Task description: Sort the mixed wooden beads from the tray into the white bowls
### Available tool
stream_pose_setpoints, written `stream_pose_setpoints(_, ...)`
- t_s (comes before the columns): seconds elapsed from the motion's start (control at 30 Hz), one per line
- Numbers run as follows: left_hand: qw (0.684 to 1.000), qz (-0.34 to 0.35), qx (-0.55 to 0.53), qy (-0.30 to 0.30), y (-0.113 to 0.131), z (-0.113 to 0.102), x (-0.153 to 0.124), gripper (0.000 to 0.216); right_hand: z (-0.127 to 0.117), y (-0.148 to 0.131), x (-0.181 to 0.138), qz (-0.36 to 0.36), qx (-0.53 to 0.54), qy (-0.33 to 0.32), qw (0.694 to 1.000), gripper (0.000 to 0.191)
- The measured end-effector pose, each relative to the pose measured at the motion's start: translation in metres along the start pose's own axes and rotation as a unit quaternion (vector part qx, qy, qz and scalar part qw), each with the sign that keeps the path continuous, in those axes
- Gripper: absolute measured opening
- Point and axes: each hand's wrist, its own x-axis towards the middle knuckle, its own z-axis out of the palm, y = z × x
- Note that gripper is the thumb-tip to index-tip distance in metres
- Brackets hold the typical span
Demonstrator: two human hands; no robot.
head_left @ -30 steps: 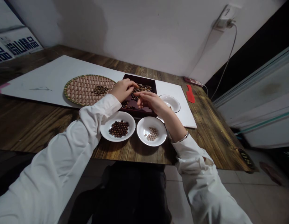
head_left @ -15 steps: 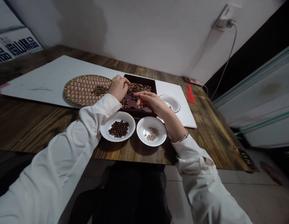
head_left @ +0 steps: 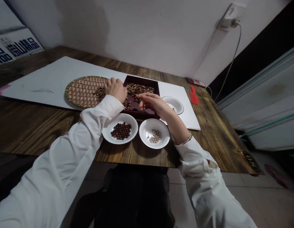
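A dark red square tray (head_left: 152,85) holds several mixed brown and pale beads (head_left: 137,88). My left hand (head_left: 116,88) is curled into a loose fist over the right edge of the round woven basket (head_left: 83,91), beside a small heap of dark beads (head_left: 100,91); what its fingers hold is hidden. My right hand (head_left: 153,103) hovers over the tray's near side, fingers bent together in a pinch above the beads. In front stand a white bowl of dark brown beads (head_left: 120,130) and a white bowl of pale beads (head_left: 154,135).
A third white bowl (head_left: 174,104) sits right of the tray on a white board (head_left: 49,79). A red comb-like tool (head_left: 193,95) and a phone (head_left: 196,83) lie at the far right. A cable hangs from a wall socket (head_left: 228,19). The wooden table's near edge is close.
My left hand has drawn out of the tray and moved left to the woven basket by the dark beads. My right hand has stayed over the tray.
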Motion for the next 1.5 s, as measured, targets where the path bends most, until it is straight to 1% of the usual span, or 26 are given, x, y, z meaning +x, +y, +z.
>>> stream_pose_setpoints(0.1, 1.0, -0.005, 0.005, -0.017, 0.0, -0.001, 0.001, 0.037, 0.0, 0.001, 0.001, 0.001, -0.001, -0.001, 1.0, 0.017)
stream_pose_setpoints(0.23, 0.997, -0.025, 0.019, -0.068, 0.002, -0.005, 0.002, 0.043, -0.001, 0.002, 0.002, -0.004, 0.004, -0.008, 1.0, 0.021)
stream_pose_setpoints(0.27, 0.997, -0.028, 0.019, -0.07, 0.002, -0.005, 0.002, 0.042, -0.001, 0.002, 0.002, -0.004, 0.004, -0.009, 1.0, 0.021)
stream_pose_setpoints(0.4, 0.999, -0.021, 0.006, -0.041, 0.0, -0.002, 0.001, 0.033, -0.001, 0.002, 0.002, -0.001, -0.001, -0.004, 1.0, 0.02)
stream_pose_setpoints(0.47, 0.999, -0.021, 0.008, -0.048, 0.001, -0.002, 0.0, 0.032, -0.001, 0.002, 0.002, -0.001, 0.0, -0.003, 1.0, 0.02)
stream_pose_setpoints(0.63, 0.992, -0.027, 0.05, -0.115, 0.012, -0.017, -0.004, 0.038, -0.002, 0.003, 0.003, -0.009, 0.001, -0.013, 1.0, 0.017)
stream_pose_setpoints(0.7, 0.986, -0.042, 0.084, -0.138, 0.018, -0.023, -0.005, 0.041, -0.003, 0.003, 0.004, -0.011, 0.001, -0.015, 1.0, 0.016)
stream_pose_setpoints(0.8, 0.977, -0.038, 0.131, -0.161, 0.024, -0.028, -0.006, 0.045, -0.002, 0.003, 0.003, -0.008, 0.001, -0.011, 1.0, 0.015)
stream_pose_setpoints(0.9, 0.976, -0.038, 0.148, -0.157, 0.025, -0.027, -0.005, 0.045, -0.001, 0.002, 0.003, -0.007, 0.0, -0.009, 1.0, 0.016)
stream_pose_setpoints(1.1, 0.979, -0.032, 0.145, -0.142, 0.023, -0.024, -0.005, 0.045, 0.0, 0.0, 0.001, -0.005, -0.003, -0.009, 1.0, 0.022)
stream_pose_setpoints(1.37, 0.981, -0.015, 0.143, -0.127, 0.016, -0.016, -0.003, 0.045, -0.001, 0.0, -0.001, -0.008, -0.022, -0.012, 1.0, 0.022)
stream_pose_setpoints(1.5, 0.984, -0.015, 0.143, -0.109, 0.016, -0.015, -0.004, 0.045, -0.002, 0.001, 0.0, -0.012, -0.02, -0.017, 1.0, 0.023)
